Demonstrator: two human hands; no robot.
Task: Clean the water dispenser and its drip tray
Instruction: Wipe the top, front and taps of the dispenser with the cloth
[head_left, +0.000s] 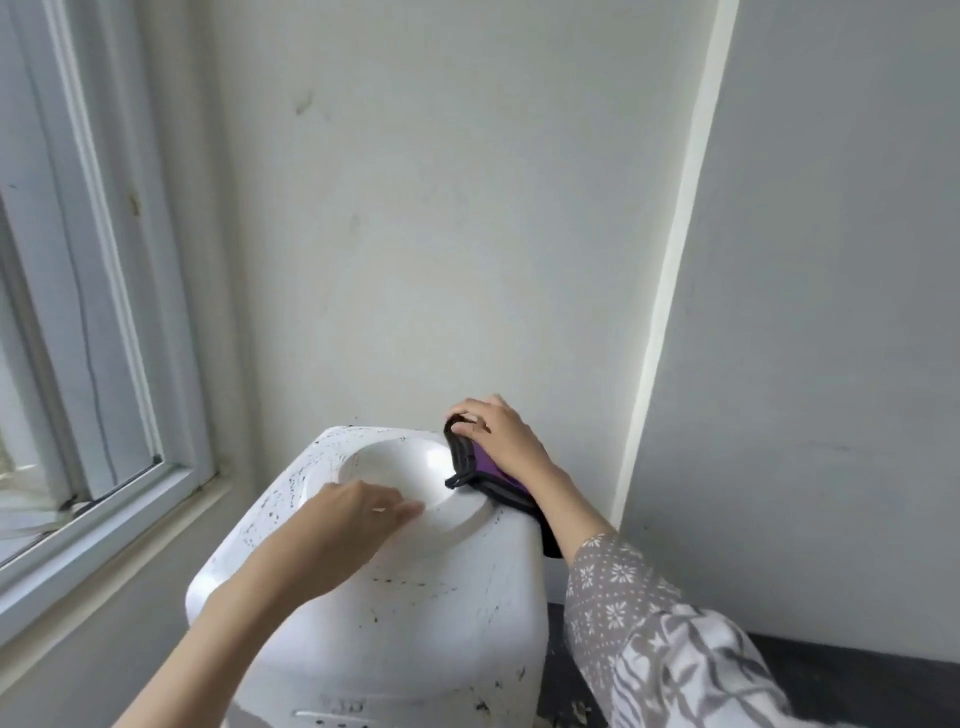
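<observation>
- The water dispenser (363, 597) is a white plastic unit that stands in a corner, between the window (78, 312) on the left and the wall (415, 208) behind it. No bottle is on it, so the round bowl-shaped recess (405, 473) on its top is open.
- The top is marked with many small dark specks, mostly around the recess and on the left shoulder.
- The right hand (498, 436) presses a purple cloth (485, 475) with a black edge onto the back right rim of the recess. Its fingers are curled over the fold of the cloth and hold it.
- The left hand (353, 519) rests on the front rim of the recess, fingers almost straight and close together, holding nothing.
- The drip tray is not in view.
- I judge the body to be stiff, smooth and rather light while empty, so it may slide or tip under hard rubbing; a flat steadying hand on the top seems right.
- The cloth is soft and folds easily, so it is best gripped bunched up.
</observation>
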